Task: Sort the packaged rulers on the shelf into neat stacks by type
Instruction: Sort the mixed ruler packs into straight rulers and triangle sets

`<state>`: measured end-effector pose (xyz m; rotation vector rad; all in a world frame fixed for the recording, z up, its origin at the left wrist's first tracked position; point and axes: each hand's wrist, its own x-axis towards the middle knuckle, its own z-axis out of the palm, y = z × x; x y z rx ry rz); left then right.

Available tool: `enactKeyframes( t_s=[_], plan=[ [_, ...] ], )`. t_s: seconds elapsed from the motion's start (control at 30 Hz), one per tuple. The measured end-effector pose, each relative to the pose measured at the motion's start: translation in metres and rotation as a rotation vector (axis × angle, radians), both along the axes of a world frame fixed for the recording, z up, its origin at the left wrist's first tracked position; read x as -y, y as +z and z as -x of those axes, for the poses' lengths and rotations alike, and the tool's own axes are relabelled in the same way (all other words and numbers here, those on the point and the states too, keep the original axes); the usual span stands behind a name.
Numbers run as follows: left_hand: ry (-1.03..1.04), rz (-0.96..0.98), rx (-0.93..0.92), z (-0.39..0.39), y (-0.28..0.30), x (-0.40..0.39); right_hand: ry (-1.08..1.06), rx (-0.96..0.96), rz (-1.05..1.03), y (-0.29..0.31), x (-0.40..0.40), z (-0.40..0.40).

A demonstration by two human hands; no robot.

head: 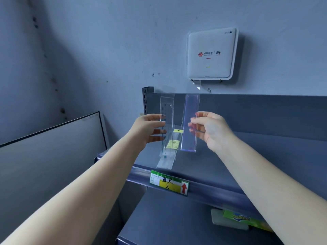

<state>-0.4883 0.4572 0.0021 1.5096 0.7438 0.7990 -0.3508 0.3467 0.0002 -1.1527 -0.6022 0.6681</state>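
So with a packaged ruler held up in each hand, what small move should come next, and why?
Probably lower the left hand and lay its clear ruler on the clear packets already lying on the shelf, since they look alike. The right hand holds a purple-tinted ruler, a different type that needs its own spot.

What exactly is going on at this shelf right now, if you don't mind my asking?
A person is sorting packaged rulers at a grey shelf. The left hand holds a clear ruler with blue markings upright, and the right hand holds a purple-tinted ruler upright in its sleeve. Between them, a yellow-labelled ruler pack and another clear pack lie on the shelf, above a price tag on its front rail.
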Motion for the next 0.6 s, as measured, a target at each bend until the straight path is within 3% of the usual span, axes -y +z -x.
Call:
enactKeyframes(
  t_s=[0.17, 0.23, 0.33, 0.6],
  plan=[
    [0.158, -0.255, -0.187, -0.017, -0.006, -0.035, 0.036, 0.108, -0.019, 0.011, -0.026, -0.002],
    [0.213, -0.337, -0.222, -0.013, -0.004, -0.044, 0.022, 0.301, 0.165, 0.01, -0.035, -0.005],
    [0.209, -0.475, -0.32, -0.006, -0.004, -0.047, -0.092, 0.756, 0.552, 0.005, -0.038, -0.013],
    [0.159, -0.787, -0.547, -0.006, -0.01, 0.006, -0.242, 1.145, 0.645, -0.006, 0.017, -0.017]
  ],
)
